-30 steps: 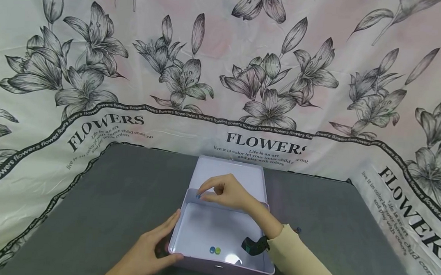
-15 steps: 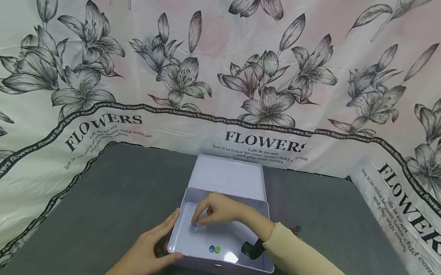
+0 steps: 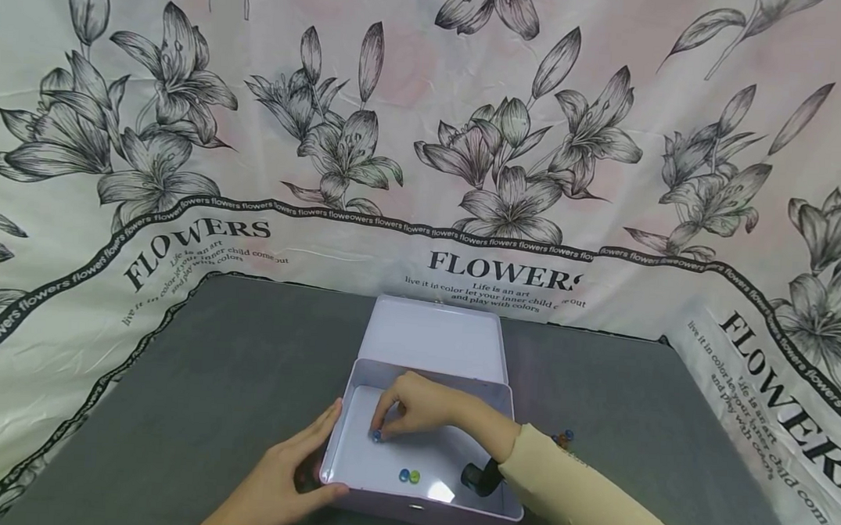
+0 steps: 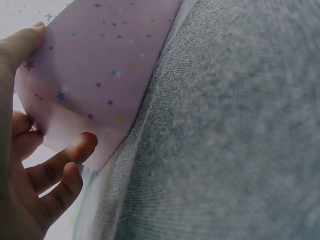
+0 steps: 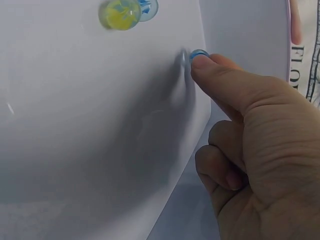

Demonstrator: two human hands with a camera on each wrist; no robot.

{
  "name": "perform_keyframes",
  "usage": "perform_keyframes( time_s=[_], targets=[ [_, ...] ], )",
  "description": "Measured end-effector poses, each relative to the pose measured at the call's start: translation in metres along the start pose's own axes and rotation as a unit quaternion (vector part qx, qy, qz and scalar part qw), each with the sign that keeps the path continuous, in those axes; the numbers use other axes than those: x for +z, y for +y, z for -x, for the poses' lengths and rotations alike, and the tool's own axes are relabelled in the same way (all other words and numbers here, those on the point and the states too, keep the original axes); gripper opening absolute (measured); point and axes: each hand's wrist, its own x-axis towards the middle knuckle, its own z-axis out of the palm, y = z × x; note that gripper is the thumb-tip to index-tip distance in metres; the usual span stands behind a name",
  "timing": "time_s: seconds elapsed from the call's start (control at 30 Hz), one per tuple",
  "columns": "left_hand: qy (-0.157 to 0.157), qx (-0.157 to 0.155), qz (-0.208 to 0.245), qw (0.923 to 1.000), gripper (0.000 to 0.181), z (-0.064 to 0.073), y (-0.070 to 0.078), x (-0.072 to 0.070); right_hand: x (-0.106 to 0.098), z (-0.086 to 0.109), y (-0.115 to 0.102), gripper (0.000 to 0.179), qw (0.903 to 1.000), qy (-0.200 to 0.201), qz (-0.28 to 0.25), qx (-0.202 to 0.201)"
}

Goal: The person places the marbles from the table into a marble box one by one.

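A shallow metal box [image 3: 381, 507] with a pale lilac inside stands on the dark table, its hinged lid [image 3: 434, 337] tipped back. My right hand [image 3: 421, 403] reaches into it and pinches a blue glass marble [image 5: 199, 53] between thumb and forefinger, low over the floor near the left wall. Two more marbles, one blue [image 3: 404, 475] and one yellow-green [image 3: 414, 477], lie side by side near the front wall. My left hand [image 3: 277, 475] touches the box's front left corner, thumb at the front and extended fingers along the left side. In the left wrist view the box's outer wall [image 4: 95, 60] is pink with stars.
Several small marbles [image 3: 566, 436] lie on the table right of the box, partly hidden behind the right sleeve [image 3: 580, 489]. A dark wrist device [image 3: 480, 478] hangs inside the box. Flower-printed cloth [image 3: 350, 252] rises behind the table [image 3: 262, 349].
My right hand has come down from the box's back left rim toward its floor, bringing the blue marble along, then shifted slightly right. The left hand stays at the corner.
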Motion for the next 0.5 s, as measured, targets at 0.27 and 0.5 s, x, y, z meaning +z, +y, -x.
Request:
perform_keyframes(
  time_s=[0.27,0.5],
  targets=[
    [-0.013,-0.02,0.012,0.9996,0.096,0.0,0.001,-0.002,-0.002,0.0,-0.002,0.018,0.9997,0.017,0.005,-0.014],
    [-0.004,-0.004,-0.013,0.9999,0.094,0.001,-0.001,0.0,-0.024,0.002,-0.012,0.02,0.9931,0.085,-0.077,-0.025]
  ],
)
